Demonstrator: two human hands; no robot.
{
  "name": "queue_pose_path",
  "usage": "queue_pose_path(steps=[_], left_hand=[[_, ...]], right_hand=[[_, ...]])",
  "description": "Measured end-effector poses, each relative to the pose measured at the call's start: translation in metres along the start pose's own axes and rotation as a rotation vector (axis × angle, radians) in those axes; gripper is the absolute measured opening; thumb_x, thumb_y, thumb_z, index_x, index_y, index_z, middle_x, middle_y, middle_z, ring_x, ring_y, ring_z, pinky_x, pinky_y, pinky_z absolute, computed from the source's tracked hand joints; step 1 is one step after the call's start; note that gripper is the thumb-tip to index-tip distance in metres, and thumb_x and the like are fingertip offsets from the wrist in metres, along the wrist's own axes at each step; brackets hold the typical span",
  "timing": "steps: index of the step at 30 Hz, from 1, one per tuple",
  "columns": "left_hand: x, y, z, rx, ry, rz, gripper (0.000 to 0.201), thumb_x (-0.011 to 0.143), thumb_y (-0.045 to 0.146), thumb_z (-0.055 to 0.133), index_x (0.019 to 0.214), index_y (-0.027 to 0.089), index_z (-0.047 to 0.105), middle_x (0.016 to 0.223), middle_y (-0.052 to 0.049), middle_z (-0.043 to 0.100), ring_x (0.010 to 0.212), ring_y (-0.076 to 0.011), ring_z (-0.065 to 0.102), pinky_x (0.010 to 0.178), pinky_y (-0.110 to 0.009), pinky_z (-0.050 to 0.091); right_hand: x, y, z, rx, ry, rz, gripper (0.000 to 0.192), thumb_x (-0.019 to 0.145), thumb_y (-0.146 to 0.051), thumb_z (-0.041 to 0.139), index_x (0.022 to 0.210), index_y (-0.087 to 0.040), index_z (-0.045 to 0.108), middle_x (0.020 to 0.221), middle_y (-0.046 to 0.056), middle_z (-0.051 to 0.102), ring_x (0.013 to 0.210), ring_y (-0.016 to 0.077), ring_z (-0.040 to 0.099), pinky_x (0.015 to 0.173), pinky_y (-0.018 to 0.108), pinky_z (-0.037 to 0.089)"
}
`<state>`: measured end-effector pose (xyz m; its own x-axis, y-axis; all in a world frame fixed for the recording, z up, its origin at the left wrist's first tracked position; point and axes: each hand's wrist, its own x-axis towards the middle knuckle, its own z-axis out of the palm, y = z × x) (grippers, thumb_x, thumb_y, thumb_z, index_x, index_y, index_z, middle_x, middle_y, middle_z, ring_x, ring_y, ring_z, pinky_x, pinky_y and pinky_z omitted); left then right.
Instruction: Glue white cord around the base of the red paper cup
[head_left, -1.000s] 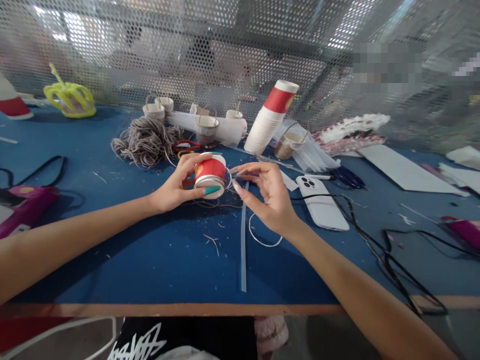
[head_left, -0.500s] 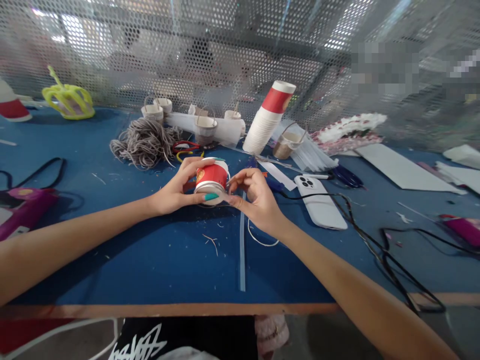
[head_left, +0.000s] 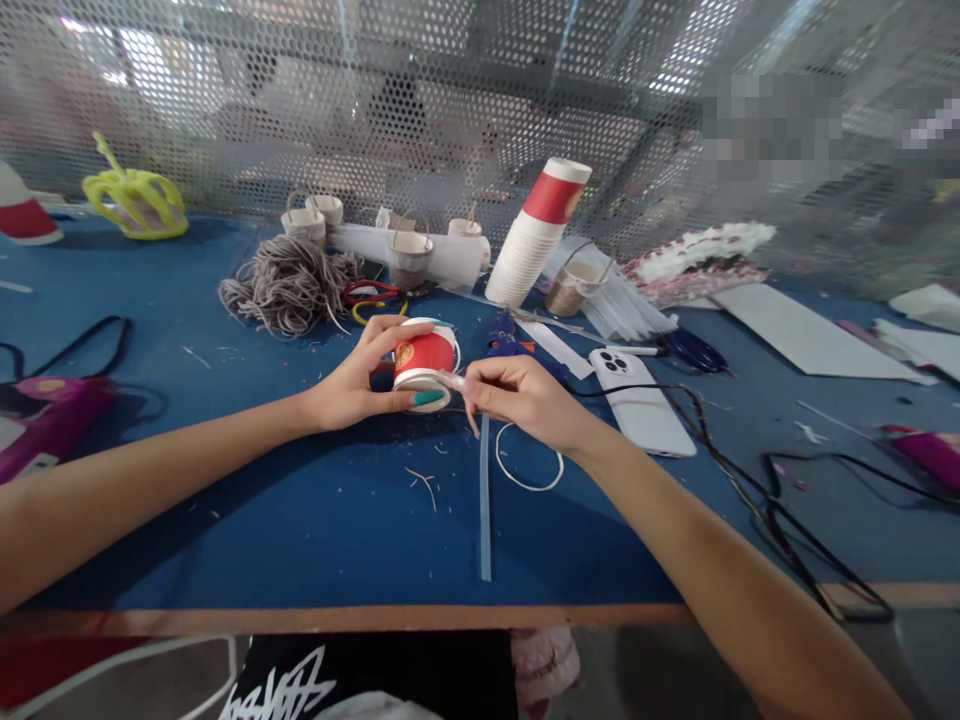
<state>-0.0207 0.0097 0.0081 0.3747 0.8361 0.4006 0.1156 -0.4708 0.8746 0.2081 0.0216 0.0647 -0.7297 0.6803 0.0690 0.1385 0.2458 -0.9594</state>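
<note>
Gripping tilted red-and-white paper cup (head_left: 431, 352) at bench (head_left: 300, 520) centre in left hand (head_left: 349, 385), likely to steady its right edge for right hand (head_left: 532, 400), pinched together there (on what, can't tell), with nested paper cups (head_left: 525, 250) stacked far, presumably for easy reach.
</note>
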Motion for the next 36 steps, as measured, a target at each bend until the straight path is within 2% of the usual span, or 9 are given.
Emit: queue_pose_path(steps=[3, 6, 10, 14, 18, 25, 36], left_hand=[[0.001, -0.002, 0.000, 0.005, -0.022, -0.002, 0.067, 0.075, 0.031, 0.079, 0.136, 0.036, 0.052, 0.132, -0.007, 0.037, 0.132, -0.0332, 0.040, 0.107, -0.053, 0.050], [0.002, -0.004, 0.000, 0.022, -0.030, -0.006, 0.068, 0.074, 0.033, 0.079, 0.136, 0.036, 0.052, 0.130, -0.007, 0.037, 0.134, -0.0345, 0.038, 0.111, -0.057, 0.044], [0.004, -0.005, 0.000, 0.068, -0.037, -0.007, 0.068, 0.073, 0.034, 0.080, 0.135, 0.037, 0.053, 0.130, -0.007, 0.038, 0.137, -0.0360, 0.034, 0.120, -0.062, 0.030], [0.004, -0.004, 0.000, 0.073, -0.039, -0.011, 0.068, 0.074, 0.034, 0.079, 0.136, 0.036, 0.052, 0.131, -0.007, 0.037, 0.138, -0.0365, 0.033, 0.121, -0.063, 0.026], [0.003, -0.004, 0.000, 0.076, -0.027, -0.029, 0.068, 0.075, 0.034, 0.078, 0.137, 0.037, 0.050, 0.130, -0.007, 0.035, 0.137, -0.0361, 0.032, 0.119, -0.063, 0.030], [0.002, -0.006, -0.001, 0.056, -0.003, -0.027, 0.068, 0.073, 0.029, 0.079, 0.135, 0.035, 0.052, 0.129, -0.006, 0.036, 0.133, -0.0334, 0.037, 0.110, -0.057, 0.045], [0.002, -0.004, 0.001, 0.045, 0.016, -0.037, 0.067, 0.073, 0.030, 0.079, 0.134, 0.034, 0.053, 0.128, -0.007, 0.035, 0.133, -0.0337, 0.037, 0.108, -0.054, 0.048]], right_hand=[[0.004, -0.002, 0.002, 0.104, 0.079, -0.009, 0.040, 0.087, -0.049, 0.066, 0.063, -0.019, 0.057, 0.047, -0.006, 0.053, 0.038, 0.0037, 0.033, 0.039, 0.022, 0.022], [0.010, -0.002, 0.005, 0.168, 0.139, -0.031, 0.037, 0.088, -0.048, 0.065, 0.065, -0.019, 0.057, 0.047, -0.007, 0.052, 0.037, 0.0044, 0.040, 0.038, 0.022, 0.027], [0.012, -0.003, 0.007, 0.190, 0.189, -0.041, 0.035, 0.086, -0.048, 0.068, 0.069, -0.019, 0.059, 0.048, -0.007, 0.053, 0.038, 0.0054, 0.047, 0.038, 0.021, 0.032], [0.008, -0.002, 0.008, 0.153, 0.197, -0.040, 0.037, 0.088, -0.047, 0.065, 0.066, -0.019, 0.058, 0.048, -0.006, 0.054, 0.037, 0.0044, 0.047, 0.037, 0.021, 0.032], [0.004, 0.000, 0.007, 0.112, 0.203, -0.034, 0.038, 0.087, -0.048, 0.067, 0.064, -0.019, 0.059, 0.046, -0.007, 0.054, 0.034, 0.0037, 0.046, 0.036, 0.021, 0.031], [0.003, 0.004, 0.005, 0.071, 0.205, -0.024, 0.037, 0.088, -0.045, 0.066, 0.063, -0.019, 0.059, 0.046, -0.006, 0.056, 0.035, 0.0034, 0.044, 0.037, 0.020, 0.032], [0.001, -0.001, 0.006, 0.072, 0.205, -0.026, 0.039, 0.085, -0.047, 0.068, 0.060, -0.019, 0.059, 0.041, -0.007, 0.053, 0.032, 0.0033, 0.041, 0.034, 0.020, 0.029]])
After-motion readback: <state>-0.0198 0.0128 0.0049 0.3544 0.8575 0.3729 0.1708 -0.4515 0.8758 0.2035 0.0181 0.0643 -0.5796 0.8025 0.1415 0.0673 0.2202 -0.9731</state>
